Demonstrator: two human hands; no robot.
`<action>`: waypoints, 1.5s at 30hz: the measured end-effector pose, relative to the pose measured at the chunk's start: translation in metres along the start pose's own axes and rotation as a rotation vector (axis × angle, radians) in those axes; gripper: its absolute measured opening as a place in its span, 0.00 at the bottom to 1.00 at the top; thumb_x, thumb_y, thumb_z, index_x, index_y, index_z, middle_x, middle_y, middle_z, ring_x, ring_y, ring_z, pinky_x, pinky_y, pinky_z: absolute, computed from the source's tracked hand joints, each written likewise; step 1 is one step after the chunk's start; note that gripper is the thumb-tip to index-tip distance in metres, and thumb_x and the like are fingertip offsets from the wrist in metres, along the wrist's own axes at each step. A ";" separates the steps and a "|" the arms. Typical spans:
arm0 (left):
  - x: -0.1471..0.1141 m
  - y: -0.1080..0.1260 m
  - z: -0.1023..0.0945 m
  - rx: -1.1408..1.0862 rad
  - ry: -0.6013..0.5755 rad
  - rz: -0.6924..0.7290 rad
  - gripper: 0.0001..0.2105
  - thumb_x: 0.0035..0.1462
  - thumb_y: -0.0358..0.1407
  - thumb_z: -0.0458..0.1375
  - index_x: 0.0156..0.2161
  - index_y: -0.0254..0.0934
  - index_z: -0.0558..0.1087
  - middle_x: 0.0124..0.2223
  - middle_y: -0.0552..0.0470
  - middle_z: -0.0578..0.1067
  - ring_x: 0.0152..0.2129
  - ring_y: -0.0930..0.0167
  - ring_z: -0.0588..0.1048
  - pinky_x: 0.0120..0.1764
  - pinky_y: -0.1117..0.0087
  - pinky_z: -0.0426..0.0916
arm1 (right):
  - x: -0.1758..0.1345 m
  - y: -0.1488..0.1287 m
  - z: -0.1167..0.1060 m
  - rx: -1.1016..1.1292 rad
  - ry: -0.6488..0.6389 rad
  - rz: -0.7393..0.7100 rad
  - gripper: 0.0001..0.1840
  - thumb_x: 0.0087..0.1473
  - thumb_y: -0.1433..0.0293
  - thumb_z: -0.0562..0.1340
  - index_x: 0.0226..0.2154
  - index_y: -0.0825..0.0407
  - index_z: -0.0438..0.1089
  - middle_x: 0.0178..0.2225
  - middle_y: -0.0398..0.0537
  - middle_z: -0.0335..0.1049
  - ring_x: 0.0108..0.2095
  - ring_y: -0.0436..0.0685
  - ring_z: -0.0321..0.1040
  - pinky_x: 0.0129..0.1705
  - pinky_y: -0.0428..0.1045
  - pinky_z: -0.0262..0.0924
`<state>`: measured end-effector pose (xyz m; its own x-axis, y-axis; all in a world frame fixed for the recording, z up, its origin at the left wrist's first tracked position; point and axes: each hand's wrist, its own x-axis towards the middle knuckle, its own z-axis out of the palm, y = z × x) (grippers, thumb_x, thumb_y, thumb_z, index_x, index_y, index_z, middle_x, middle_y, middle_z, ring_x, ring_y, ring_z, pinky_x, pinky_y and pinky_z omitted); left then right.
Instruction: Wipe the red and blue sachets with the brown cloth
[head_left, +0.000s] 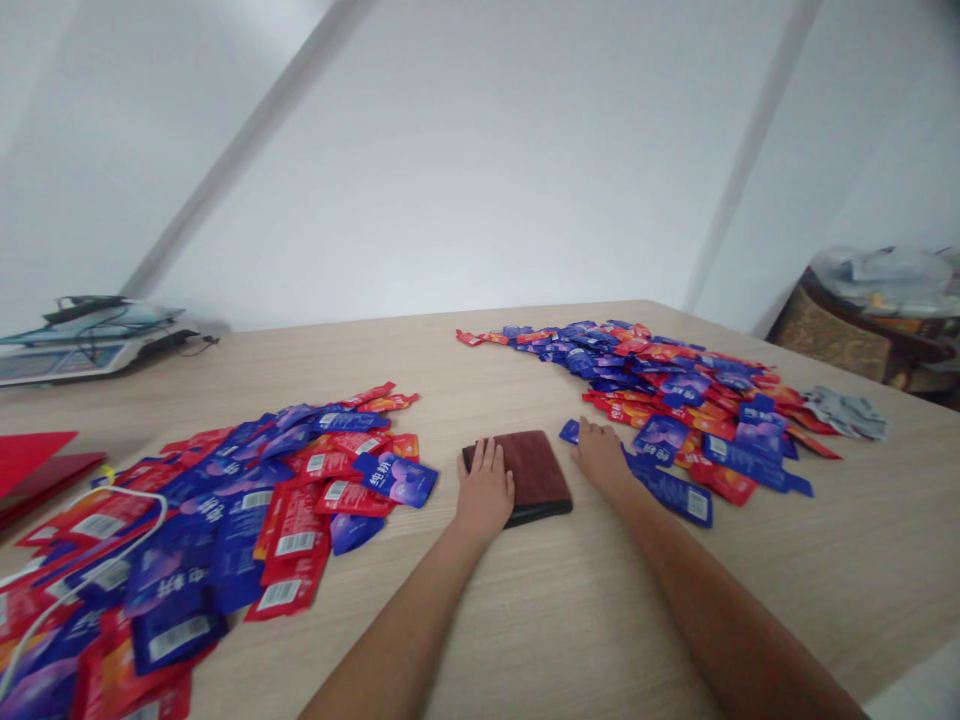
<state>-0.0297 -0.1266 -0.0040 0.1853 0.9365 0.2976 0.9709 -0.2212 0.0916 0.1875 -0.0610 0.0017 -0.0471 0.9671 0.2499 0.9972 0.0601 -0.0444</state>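
Note:
My left hand (486, 488) lies flat on the left part of a dark red-brown, leather-looking square block (536, 470) with a black lower edge; its fingers are stretched out. To the right of the block, my right hand (600, 455) has its fingers curled over a small blue sachet (568, 432), whose end sticks out at the left of the fingertips. Right beside that hand, a large pile of red and blue sachets (660, 370) spreads over the table. Another blue sachet (679, 497) lies by my right wrist.
A second heap of red and blue sachets (247, 500) covers the table's left, with a white cord (161, 515) and red bags (45, 470). A scale-like device (90, 350) stands at far left. Grey cloth (844, 412) lies at right; a patterned chair (832, 325) stands beyond the table.

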 end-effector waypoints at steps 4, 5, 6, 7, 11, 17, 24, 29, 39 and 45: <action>-0.001 0.002 0.000 -0.020 -0.018 -0.017 0.23 0.62 0.37 0.40 0.60 0.33 0.58 0.63 0.44 0.55 0.62 0.62 0.48 0.58 0.48 0.49 | -0.001 0.000 -0.006 0.091 0.002 -0.124 0.23 0.53 0.80 0.49 0.51 0.60 0.64 0.45 0.59 0.70 0.46 0.58 0.66 0.49 0.52 0.55; -0.001 0.002 -0.001 -0.037 -0.016 -0.013 0.23 0.62 0.37 0.41 0.59 0.33 0.58 0.63 0.44 0.56 0.62 0.63 0.48 0.58 0.50 0.49 | -0.002 0.001 -0.009 0.139 0.029 -0.160 0.24 0.54 0.80 0.48 0.50 0.57 0.66 0.47 0.56 0.70 0.47 0.56 0.65 0.50 0.52 0.54; -0.001 0.002 -0.001 -0.063 -0.013 -0.010 0.22 0.62 0.38 0.41 0.59 0.33 0.59 0.63 0.44 0.56 0.62 0.63 0.49 0.59 0.51 0.48 | -0.005 0.001 -0.014 0.205 0.073 -0.211 0.23 0.54 0.80 0.48 0.50 0.54 0.67 0.48 0.53 0.70 0.49 0.56 0.64 0.52 0.53 0.52; 0.000 0.002 -0.002 -0.099 -0.010 -0.013 0.22 0.62 0.38 0.41 0.59 0.34 0.59 0.63 0.44 0.57 0.62 0.64 0.50 0.59 0.52 0.48 | -0.007 0.000 -0.018 0.282 0.127 -0.270 0.23 0.55 0.79 0.48 0.49 0.50 0.68 0.50 0.50 0.69 0.52 0.55 0.61 0.55 0.55 0.49; 0.008 -0.009 -0.004 -0.283 0.051 -0.122 0.20 0.62 0.36 0.41 0.57 0.34 0.60 0.60 0.44 0.63 0.58 0.67 0.58 0.58 0.59 0.53 | -0.018 -0.020 -0.032 0.549 0.204 -0.497 0.21 0.56 0.75 0.50 0.45 0.40 0.71 0.54 0.41 0.64 0.59 0.57 0.51 0.58 0.62 0.41; 0.023 -0.059 -0.004 -0.305 0.094 -0.425 0.16 0.61 0.34 0.45 0.51 0.29 0.65 0.53 0.41 0.70 0.53 0.65 0.65 0.55 0.64 0.57 | -0.024 -0.041 -0.025 0.708 -0.036 -0.531 0.30 0.48 0.82 0.46 0.39 0.41 0.74 0.49 0.40 0.69 0.53 0.53 0.60 0.56 0.59 0.51; 0.027 -0.102 -0.019 -0.273 0.131 -0.669 0.15 0.59 0.33 0.46 0.48 0.27 0.64 0.52 0.36 0.69 0.51 0.61 0.66 0.51 0.63 0.60 | -0.045 -0.072 -0.024 0.429 0.016 -0.484 0.28 0.57 0.60 0.53 0.58 0.50 0.57 0.62 0.54 0.48 0.62 0.61 0.42 0.59 0.61 0.45; 0.022 -0.125 -0.034 -0.237 0.169 -0.835 0.18 0.58 0.35 0.46 0.50 0.23 0.61 0.49 0.31 0.70 0.47 0.55 0.69 0.45 0.58 0.63 | -0.044 -0.072 -0.013 0.334 -0.049 -0.443 0.28 0.56 0.65 0.52 0.58 0.57 0.56 0.63 0.59 0.45 0.63 0.61 0.38 0.60 0.59 0.43; 0.019 -0.038 -0.005 -0.243 0.144 -0.270 0.22 0.60 0.31 0.43 0.60 0.31 0.56 0.62 0.43 0.58 0.60 0.69 0.54 0.59 0.65 0.52 | -0.047 -0.079 -0.011 0.330 0.034 -0.447 0.26 0.61 0.65 0.45 0.59 0.56 0.55 0.63 0.57 0.46 0.63 0.60 0.39 0.60 0.58 0.45; 0.004 -0.002 0.001 0.000 -0.032 0.014 0.23 0.62 0.34 0.40 0.58 0.23 0.58 0.62 0.37 0.58 0.60 0.61 0.53 0.60 0.57 0.48 | -0.052 -0.085 -0.013 0.271 -0.018 -0.427 0.27 0.62 0.65 0.42 0.59 0.59 0.53 0.63 0.60 0.43 0.63 0.60 0.38 0.60 0.57 0.43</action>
<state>-0.0309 -0.1215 -0.0042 0.2037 0.9417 0.2678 0.9682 -0.2344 0.0879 0.1059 -0.1194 0.0046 -0.4512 0.8461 0.2838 0.8379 0.5111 -0.1915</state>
